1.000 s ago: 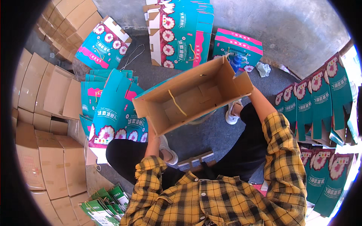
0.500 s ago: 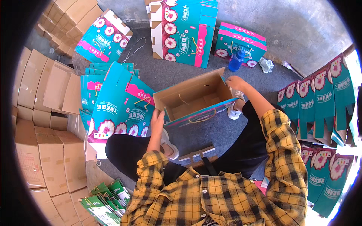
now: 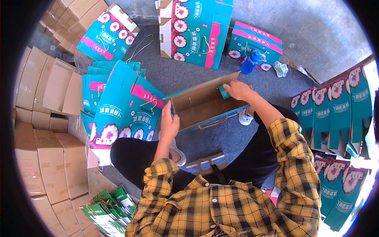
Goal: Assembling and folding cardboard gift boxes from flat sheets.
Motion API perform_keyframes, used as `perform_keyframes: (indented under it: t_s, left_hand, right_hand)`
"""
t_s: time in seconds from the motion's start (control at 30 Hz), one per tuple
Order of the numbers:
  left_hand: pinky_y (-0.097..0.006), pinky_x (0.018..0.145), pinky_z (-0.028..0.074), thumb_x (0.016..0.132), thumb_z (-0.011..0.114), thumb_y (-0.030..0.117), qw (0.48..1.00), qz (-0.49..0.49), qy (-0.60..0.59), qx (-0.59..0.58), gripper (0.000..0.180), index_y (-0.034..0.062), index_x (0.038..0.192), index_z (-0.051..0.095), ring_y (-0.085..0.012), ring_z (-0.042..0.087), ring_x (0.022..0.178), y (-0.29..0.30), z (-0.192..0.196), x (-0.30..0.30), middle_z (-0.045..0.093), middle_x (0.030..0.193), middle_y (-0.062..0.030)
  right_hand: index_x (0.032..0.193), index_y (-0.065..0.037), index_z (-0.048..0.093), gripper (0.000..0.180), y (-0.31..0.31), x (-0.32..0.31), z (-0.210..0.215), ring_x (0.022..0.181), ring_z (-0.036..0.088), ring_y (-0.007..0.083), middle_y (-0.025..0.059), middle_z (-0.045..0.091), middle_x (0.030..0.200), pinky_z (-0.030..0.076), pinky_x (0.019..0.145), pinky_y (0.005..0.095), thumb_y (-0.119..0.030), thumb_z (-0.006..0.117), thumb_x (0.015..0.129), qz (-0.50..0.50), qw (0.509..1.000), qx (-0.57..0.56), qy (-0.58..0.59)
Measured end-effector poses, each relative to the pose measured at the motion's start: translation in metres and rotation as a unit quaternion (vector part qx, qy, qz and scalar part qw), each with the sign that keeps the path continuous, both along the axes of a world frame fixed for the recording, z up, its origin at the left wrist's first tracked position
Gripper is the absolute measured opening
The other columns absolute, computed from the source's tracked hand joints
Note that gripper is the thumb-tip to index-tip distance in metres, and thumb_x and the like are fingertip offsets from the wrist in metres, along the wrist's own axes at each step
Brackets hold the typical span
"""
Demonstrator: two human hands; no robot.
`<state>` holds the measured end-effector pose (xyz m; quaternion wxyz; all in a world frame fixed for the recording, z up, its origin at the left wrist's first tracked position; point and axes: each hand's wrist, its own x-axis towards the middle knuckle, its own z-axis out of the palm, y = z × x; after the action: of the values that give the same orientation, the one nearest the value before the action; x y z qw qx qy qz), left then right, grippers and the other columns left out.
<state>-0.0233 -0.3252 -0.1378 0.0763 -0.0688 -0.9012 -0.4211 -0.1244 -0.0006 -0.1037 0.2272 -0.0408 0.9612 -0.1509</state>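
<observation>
While open, box between hands.

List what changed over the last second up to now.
The open carton came down from its raised tilt, so its corded outer side now shows. The right hand moved from the carton's underside to a teal flap bent in at its right end. The left hand shifted up to the left end. Unchanged: the blue bottle and the teal cartons at left.
</observation>
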Motion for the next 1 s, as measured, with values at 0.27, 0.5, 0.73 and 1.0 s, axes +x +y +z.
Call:
perform_keyframes:
  t_s: [0.27, 0.5, 0.73, 1.0]
  left_hand:
    - [-0.037, 0.105, 0.034, 0.081, 0.057, 0.024, 0.977, -0.042, -0.192, 0.086, 0.063, -0.0006, 0.136, 0.040, -0.0336, 0.045, 0.127, 0.001, 0.002, -0.002, 0.047, 0.133, -0.0273]
    - [-0.039, 0.095, 0.040, 0.079, 0.056, 0.024, 0.970, -0.030, -0.225, 0.083, 0.057, -0.0038, 0.128, 0.047, -0.0340, 0.055, 0.112, -0.009, -0.002, 0.005, 0.054, 0.122, -0.0280]
    - [-0.039, 0.096, 0.040, 0.084, 0.053, 0.029, 0.964, 0.080, -0.247, 0.056, 0.047, -0.0048, 0.117, 0.054, -0.0370, 0.053, 0.112, -0.011, 0.006, 0.014, 0.057, 0.115, -0.0266]
    - [-0.041, 0.105, 0.033, 0.092, 0.051, 0.037, 0.983, 0.037, -0.179, 0.003, 0.047, 0.0010, 0.120, 0.058, -0.0364, 0.042, 0.127, -0.017, 0.002, 0.019, 0.049, 0.129, -0.0287]
  right_hand:
    - [0.108, 0.013, 0.060, 0.099, 0.020, -0.021, -0.015, 0.112, 0.054, 0.0428, 0.0325, 0.058, 0.113, 0.040, 0.098, 0.0442, -0.077, 0.026, 0.084, -0.177, 0.965, -0.193, 0.020]
    - [0.131, -0.002, 0.049, 0.083, 0.027, -0.015, 0.000, 0.115, 0.051, 0.0333, 0.0179, 0.042, 0.138, 0.045, 0.091, 0.0428, -0.065, 0.059, 0.078, -0.212, 0.911, -0.319, -0.151]
    - [0.136, -0.006, 0.043, 0.089, 0.052, -0.015, -0.037, 0.117, 0.050, 0.0343, 0.0162, 0.048, 0.129, 0.044, 0.094, 0.0446, -0.047, 0.079, 0.066, -0.071, 0.995, -0.067, -0.005]
    - [0.131, -0.011, 0.046, 0.090, -0.009, -0.006, -0.016, 0.110, 0.054, 0.0287, 0.0119, 0.053, 0.123, 0.048, 0.089, 0.0410, -0.035, 0.088, 0.054, 0.250, 0.933, 0.175, 0.190]
